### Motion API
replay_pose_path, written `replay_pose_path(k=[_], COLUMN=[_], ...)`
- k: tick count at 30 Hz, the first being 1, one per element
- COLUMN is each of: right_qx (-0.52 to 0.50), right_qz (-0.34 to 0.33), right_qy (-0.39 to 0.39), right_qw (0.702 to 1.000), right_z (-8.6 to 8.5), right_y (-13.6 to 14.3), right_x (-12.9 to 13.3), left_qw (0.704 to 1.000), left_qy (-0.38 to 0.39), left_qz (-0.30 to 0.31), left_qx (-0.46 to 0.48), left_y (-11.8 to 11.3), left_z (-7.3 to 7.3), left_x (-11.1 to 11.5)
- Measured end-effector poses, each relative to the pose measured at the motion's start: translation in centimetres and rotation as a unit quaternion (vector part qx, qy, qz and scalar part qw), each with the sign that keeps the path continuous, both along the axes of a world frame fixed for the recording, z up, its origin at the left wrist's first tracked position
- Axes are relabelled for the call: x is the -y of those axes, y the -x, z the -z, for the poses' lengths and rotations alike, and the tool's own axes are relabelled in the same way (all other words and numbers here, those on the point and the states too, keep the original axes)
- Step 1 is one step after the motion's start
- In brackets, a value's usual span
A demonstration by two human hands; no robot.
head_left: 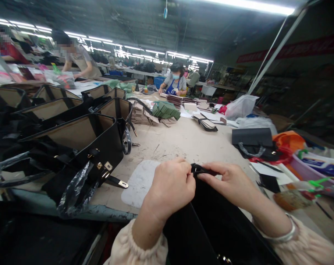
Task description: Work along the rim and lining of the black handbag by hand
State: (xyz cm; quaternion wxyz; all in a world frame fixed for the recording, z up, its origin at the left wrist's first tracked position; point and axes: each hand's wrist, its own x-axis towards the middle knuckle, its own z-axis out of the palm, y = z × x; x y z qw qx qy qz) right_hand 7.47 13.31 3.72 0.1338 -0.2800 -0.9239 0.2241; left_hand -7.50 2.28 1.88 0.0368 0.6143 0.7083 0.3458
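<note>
A black handbag (187, 233) is held up against the table's near edge, its far top corner raised. My left hand (172, 184) is closed around that corner, fingers curled and partly hidden. From the other side my right hand (230, 182) pinches the same dark edge between thumb and fingers, close to the left fingertips. Something small and shiny shows at the pinched spot, too small to name. Metal fittings (223, 258) glint low on the bag. Just beyond my left hand lies a pale rounded sheet (141, 184) on the table.
Several open black handbags (100, 147) with plastic-wrapped handles crowd the left. Green bundled pieces (166, 111) and stacked brown pieces (142, 112) lie ahead on the table (172, 141). At right are a closed black bag (252, 141), a purple basin (302, 167) and a jar (292, 198). Co-workers (174, 82) work beyond.
</note>
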Motion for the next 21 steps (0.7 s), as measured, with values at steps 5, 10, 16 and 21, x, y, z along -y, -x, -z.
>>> replay_pose_path(k=[5,10,16,21], right_qx=[0.0,-0.002,-0.005,0.009], right_qz=[-0.01,-0.015,-0.01,0.003], right_qy=[-0.004,-0.009,-0.038,-0.065], right_qw=[1.0,1.0,0.999,0.998], right_z=[0.1,0.0,0.0,0.0], right_y=[0.0,0.1,0.7,1.6], right_x=[0.0,0.3,0.5,0.5], left_qw=[0.999,0.994,0.99,0.988], left_qy=[-0.005,0.004,0.006,0.003], left_qz=[-0.052,-0.106,-0.136,-0.144], left_qx=[-0.016,-0.03,-0.044,-0.053], left_y=[-0.2,-0.5,-0.6,-0.7], left_z=[0.1,0.0,0.0,0.1], left_x=[-0.3,-0.5,-0.8,-0.8])
